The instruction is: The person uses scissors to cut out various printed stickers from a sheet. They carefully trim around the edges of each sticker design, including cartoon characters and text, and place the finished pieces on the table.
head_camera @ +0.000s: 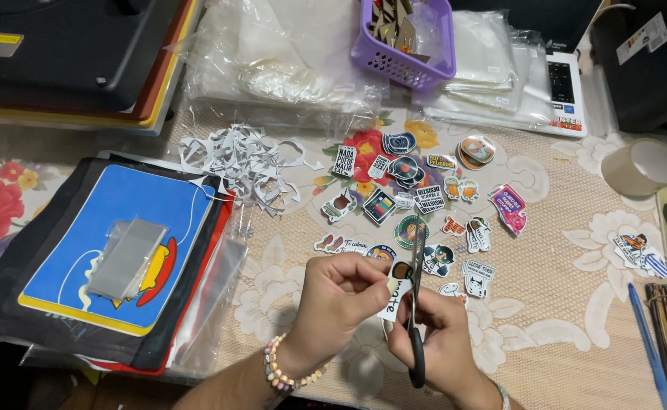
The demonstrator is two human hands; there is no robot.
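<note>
Both hands meet low over the lace-patterned beige tablecloth [569, 304]. The left hand [339, 292], with a bead bracelet at the wrist, is closed in a pinch on a small white printed sticker sheet [396, 292], thumb and fingers clamped on its left edge. The right hand [441, 342] is wrapped around the handles of a pair of black-handled scissors [417, 304], its fingers curled tight through them; the blades point away from the person, almost closed, against the sticker sheet's right side.

Just beyond the blade tips lies a scatter of small cut-out colourful stickers [424, 197], spread loosely across the cloth, some touching or overlapping. To their left sits a heap of curly white paper offcuts [246, 163], partly over the corner of a blue and yellow printed card [117, 243] on a stack of dark sheets. A small clear plastic bag [125, 258] rests on that card.

Further back a purple plastic basket [413, 42] stands on piles of clear plastic sleeves [280, 61]. A black flat machine [60, 53] fills the far left corner. On the right, well apart from the hands, a roll of clear packing tape [643, 167] stands on its edge near a few loose stickers, and a blue pencil [648, 342] lies beside a dark notebook at the table's edge.
</note>
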